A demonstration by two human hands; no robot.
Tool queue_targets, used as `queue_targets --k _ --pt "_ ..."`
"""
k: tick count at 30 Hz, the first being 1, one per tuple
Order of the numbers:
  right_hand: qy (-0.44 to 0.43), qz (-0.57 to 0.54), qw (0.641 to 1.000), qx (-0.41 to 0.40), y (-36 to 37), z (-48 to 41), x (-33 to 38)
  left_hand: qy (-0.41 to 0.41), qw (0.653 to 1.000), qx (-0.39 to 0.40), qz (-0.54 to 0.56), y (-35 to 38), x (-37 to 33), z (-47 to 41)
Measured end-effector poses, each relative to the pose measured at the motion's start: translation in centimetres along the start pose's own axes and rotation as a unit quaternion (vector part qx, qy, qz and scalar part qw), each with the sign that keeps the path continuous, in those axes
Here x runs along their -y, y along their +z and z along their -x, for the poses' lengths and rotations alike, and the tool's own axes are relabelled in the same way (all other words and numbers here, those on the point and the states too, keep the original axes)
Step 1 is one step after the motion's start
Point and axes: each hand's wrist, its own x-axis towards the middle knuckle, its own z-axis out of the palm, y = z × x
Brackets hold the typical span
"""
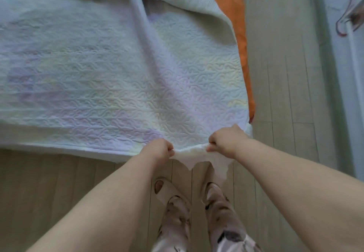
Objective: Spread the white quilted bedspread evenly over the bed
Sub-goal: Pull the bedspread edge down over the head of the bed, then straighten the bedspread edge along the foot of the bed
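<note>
The left hand (157,148) and right hand (226,140) each pinch the white quilted bedspread (98,74) at its near edge by the bed's corner, drawing it taut. Next, probably flatten the long ridge (145,41) and uncover the orange sheet (239,35).

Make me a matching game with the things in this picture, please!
Things:
1. bedspread
2. orange sheet
3. slipper
4. left hand

Clues:
A. on a foot, on the wooden floor
B. a strip peeking out on the right
C. has a grip on the cloth's near edge
D. white and quilted, with a long raised fold

Pairs: 1-D, 2-B, 3-A, 4-C
</note>
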Motion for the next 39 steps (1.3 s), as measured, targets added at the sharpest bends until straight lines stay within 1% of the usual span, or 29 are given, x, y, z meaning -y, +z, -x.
queue_targets --k 2,4,7,9,11,14,17,21,25,29,32,35,39 --pt "-0.016 -0.003 1.000 0.005 0.6 -0.8 0.3 -0.025 0.999 0.012 -0.043 0.4 -0.2 -0.8" --pt "-0.039 -0.010 0.999 0.004 0.7 -1.2 0.6 -0.038 0.996 0.008 -0.075 0.6 -0.5 -1.3" --pt "-0.052 -0.094 0.994 -0.001 1.0 -1.3 -0.6 -0.037 0.996 -0.002 -0.082 0.2 -2.3 -1.8" --pt "-0.031 -0.138 0.990 -0.022 0.8 -1.0 -2.3 -0.026 0.997 -0.017 -0.073 -0.9 -4.0 -2.0" --pt "-0.001 -0.139 0.989 -0.047 0.3 -0.8 -4.3 -0.017 0.997 -0.039 -0.061 -2.0 -5.8 -2.5" --pt "0.068 -0.161 0.981 -0.081 -0.8 -0.5 -7.9 -0.020 0.997 -0.072 -0.031 -3.5 -9.0 -3.7" --pt "0.136 -0.179 0.968 -0.115 -1.9 -0.5 -11.0 -0.014 0.992 -0.125 -0.009 -4.7 -12.5 -5.0" --pt "0.202 -0.217 0.942 -0.154 -2.3 -1.6 -14.3 -0.011 0.986 -0.169 0.009 -5.1 -17.0 -7.5" --pt "0.224 -0.252 0.924 -0.179 -1.7 -2.8 -16.7 -0.037 0.977 -0.210 -0.010 -4.6 -20.7 -11.0" --pt "0.210 -0.301 0.910 -0.194 -0.6 -3.9 -18.0 -0.110 0.958 -0.265 -0.016 -4.1 -23.4 -14.1" --pt "0.195 -0.326 0.904 -0.198 0.1 -4.9 -18.0 -0.146 0.950 -0.274 -0.007 -3.6 -24.6 -16.0" --pt "0.196 -0.343 0.892 -0.220 0.3 -6.0 -17.5 -0.170 0.946 -0.277 0.008 -3.6 -24.8 -17.4" --pt "0.212 -0.341 0.886 -0.233 -0.7 -6.8 -17.0 -0.174 0.954 -0.242 0.039 -4.6 -24.4 -17.9"
